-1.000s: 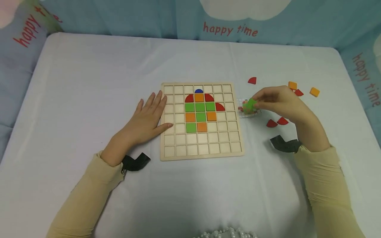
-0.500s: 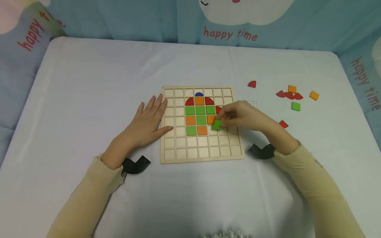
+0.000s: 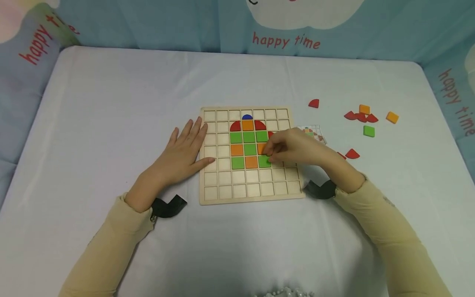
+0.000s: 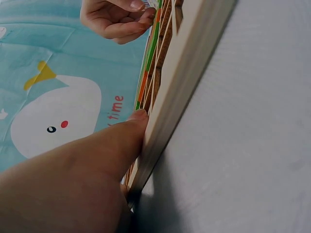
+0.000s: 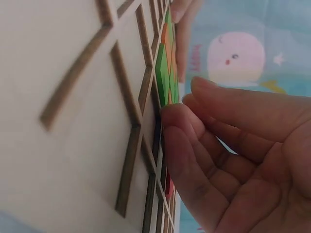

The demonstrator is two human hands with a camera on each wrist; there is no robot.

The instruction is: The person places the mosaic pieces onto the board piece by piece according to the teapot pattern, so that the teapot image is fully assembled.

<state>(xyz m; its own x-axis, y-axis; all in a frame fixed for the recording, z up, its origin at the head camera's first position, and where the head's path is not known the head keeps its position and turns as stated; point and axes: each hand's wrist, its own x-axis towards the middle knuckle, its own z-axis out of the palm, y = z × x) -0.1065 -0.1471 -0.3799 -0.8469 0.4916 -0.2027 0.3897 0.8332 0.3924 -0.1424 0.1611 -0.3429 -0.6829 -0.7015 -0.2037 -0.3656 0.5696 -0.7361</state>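
Note:
My left hand lies flat with spread fingers on the left edge of the wooden grid board; its thumb rests on the rim in the left wrist view. Over the board's right part is my right hand, fingers bent, fingertips by a green square tile. That tile sits in a cell beside an orange tile. In the right wrist view the fingers show no tile pinched between them. Green, orange, red and blue tiles form a figure on the board. My right hand partly hides a red quarter-round tile.
A printed pattern card lies right of the board, partly under my right hand. Loose red quarter-round tiles, orange squares and a green square lie farther right. A blue printed curtain borders the white table.
My right hand has moved left from the card to the board, carrying a green tile. The tile now lies in a cell, and the fingers have come off it. The left hand stays put.

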